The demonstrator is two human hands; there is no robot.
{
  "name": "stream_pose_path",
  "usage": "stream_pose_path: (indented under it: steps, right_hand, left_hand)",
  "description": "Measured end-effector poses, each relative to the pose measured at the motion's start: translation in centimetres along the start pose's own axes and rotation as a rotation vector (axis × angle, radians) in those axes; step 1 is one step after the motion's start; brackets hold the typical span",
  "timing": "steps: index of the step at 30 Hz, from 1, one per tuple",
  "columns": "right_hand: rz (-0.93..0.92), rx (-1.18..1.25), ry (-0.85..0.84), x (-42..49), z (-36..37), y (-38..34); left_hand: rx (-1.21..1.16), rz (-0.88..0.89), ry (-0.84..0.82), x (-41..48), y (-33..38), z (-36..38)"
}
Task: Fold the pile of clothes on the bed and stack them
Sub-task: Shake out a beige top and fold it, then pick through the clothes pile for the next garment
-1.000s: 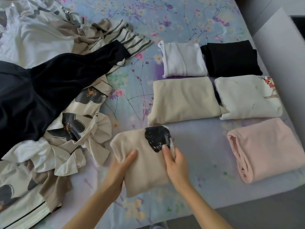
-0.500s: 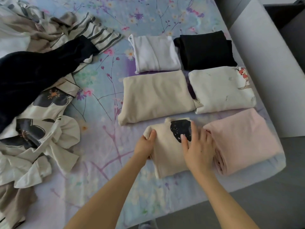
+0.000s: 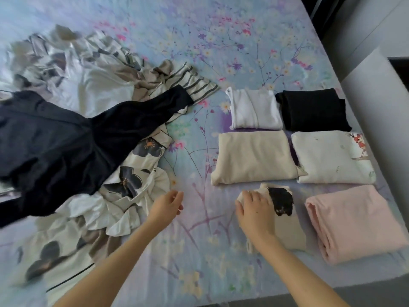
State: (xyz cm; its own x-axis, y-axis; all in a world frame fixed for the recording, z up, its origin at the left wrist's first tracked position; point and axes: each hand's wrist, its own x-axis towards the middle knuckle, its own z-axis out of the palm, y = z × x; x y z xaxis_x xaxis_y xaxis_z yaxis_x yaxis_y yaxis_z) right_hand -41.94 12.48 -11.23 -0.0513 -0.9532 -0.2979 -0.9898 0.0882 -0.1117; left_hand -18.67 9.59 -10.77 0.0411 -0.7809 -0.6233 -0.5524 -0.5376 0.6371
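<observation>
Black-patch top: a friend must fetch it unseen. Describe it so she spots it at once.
On the floral bed, folded clothes sit in rows at right. Nearest row, left of the pink bundle: a beige top under the right hand. Only it bears a black patch.

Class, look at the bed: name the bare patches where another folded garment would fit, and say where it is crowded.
Bare sheet runs between the unfolded pile and the folded beige top; more lies beyond the white top. The folded rows by the right edge are crowded.
</observation>
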Motion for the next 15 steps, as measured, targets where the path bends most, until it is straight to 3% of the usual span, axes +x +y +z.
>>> stream_pose_path:
  steps: [2, 5, 8, 11, 15]
  right_hand:
    - [-0.129, 0.121, 0.040, 0.1, -1.8, -4.8]
    - [-0.292, 0.323, -0.057, 0.7, -3.9, -13.1]
    - [-0.332, 0.420, -0.139, 1.2, -5.0, -19.3]
    - [-0.375, 0.427, -0.146, 2.2, -5.1, -24.2]
    - [-0.425, 0.241, -0.149, 4.4, -4.2, -28.7]
  left_hand:
    - [0.127, 0.035, 0.128, -1.1, -1.4, -4.4]
    - [0.261, 0.038, 0.355, -2.5, -4.2, -11.4]
    - [0.363, 0.047, 0.516, -3.2, -6.9, -16.7]
    - [0.420, 0.007, 0.531, -3.2, -9.5, -21.2]
    - [0.474, 0.018, 0.507, -2.2, -12.0, -24.3]
